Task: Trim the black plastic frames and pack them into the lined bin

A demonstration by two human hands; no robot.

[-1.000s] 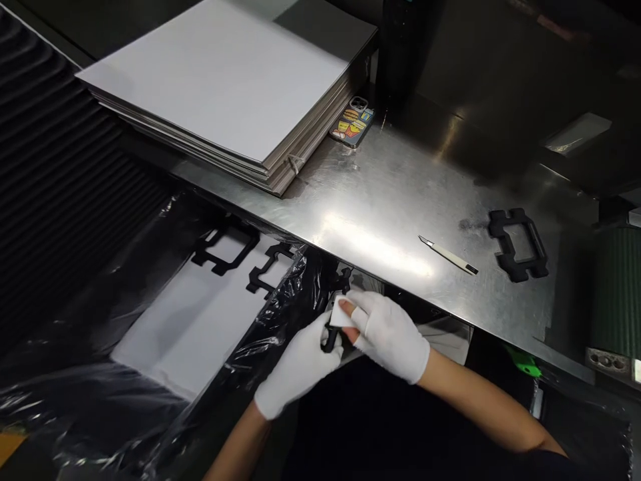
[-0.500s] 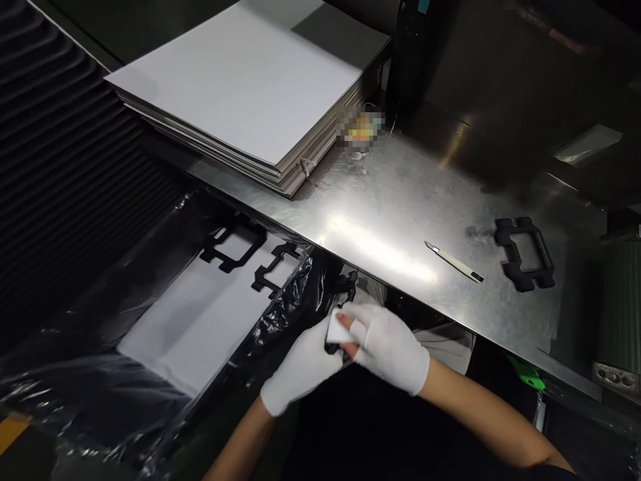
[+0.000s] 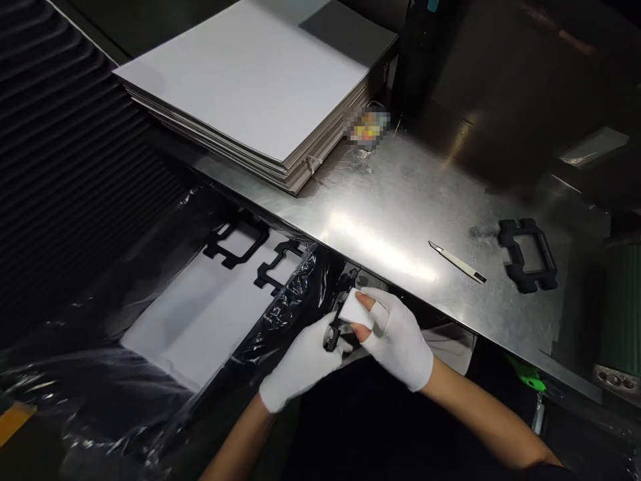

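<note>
In a white glove, my left hand [image 3: 303,361] is closed round a black plastic frame [image 3: 332,335] just off the table's front edge. My right hand [image 3: 400,341], its glove leaving the thumb and a fingertip bare, pinches a small white pad [image 3: 357,311]. The pad is against or just in front of the frame; contact is hard to tell. Part of the frame is hidden behind the pad and the gloves. Another black frame [image 3: 515,257] lies flat on the metal table [image 3: 395,194], with a white-handled craft knife [image 3: 458,262] to its left.
A tall stack of white sheets [image 3: 250,87] fills the table's back left. Below the edge, two black frames [image 3: 240,244] lie on white sheets [image 3: 185,327] in a black plastic-lined container [image 3: 280,310]. A green-handled tool [image 3: 531,377] hangs at the lower right.
My right hand has shifted slightly right and turned, showing more of the white pad's face. More of the frame in my left hand shows. The view has moved a little.
</note>
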